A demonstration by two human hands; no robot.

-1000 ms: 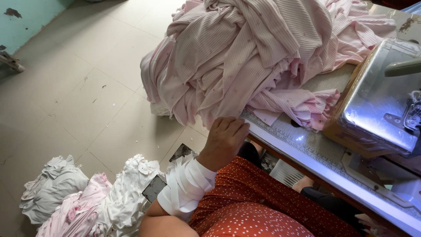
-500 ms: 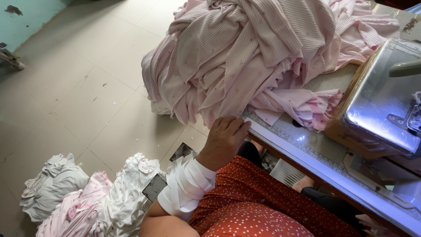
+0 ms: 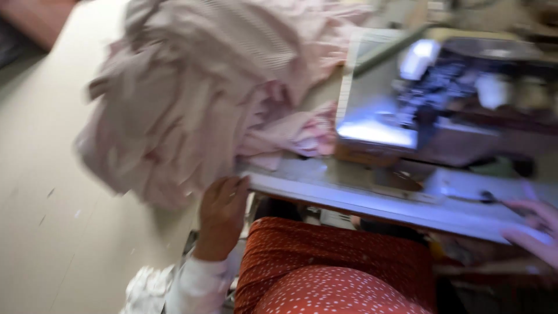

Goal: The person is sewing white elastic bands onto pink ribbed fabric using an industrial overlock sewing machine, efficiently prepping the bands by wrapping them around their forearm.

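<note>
Left hand: the left hand sat at lower centre-left of the frame, fingers curled shut on the lower edge of the pink fabric pile, at the near corner of the table; a white sleeve covered the wrist below it.
Right hand: the right hand showed at the lower right edge of the frame, fingers spread loose and flat on the table top, gripping nothing; partly cut off by the frame edge and blurred.
Pink fabric pile: the pink fabric pile filled the upper left and upper centre, heaped on the left end of the table and hanging over its edge towards the floor; pale pink, striped in places, blurred by motion.
Table: the table ran as a pale band from centre to right of the frame, its near edge just above the lap.
Sewing machine: the sewing machine stood upper right on the table, just beside the pile, with a lit patch under its head; detail too blurred to tell.
Dress: the red dotted dress covered the lap at bottom centre.
Floor: the pale floor took up the left side of the frame.
White cloth: a white cloth lay on the floor at bottom left, just beside the sleeve.
</note>
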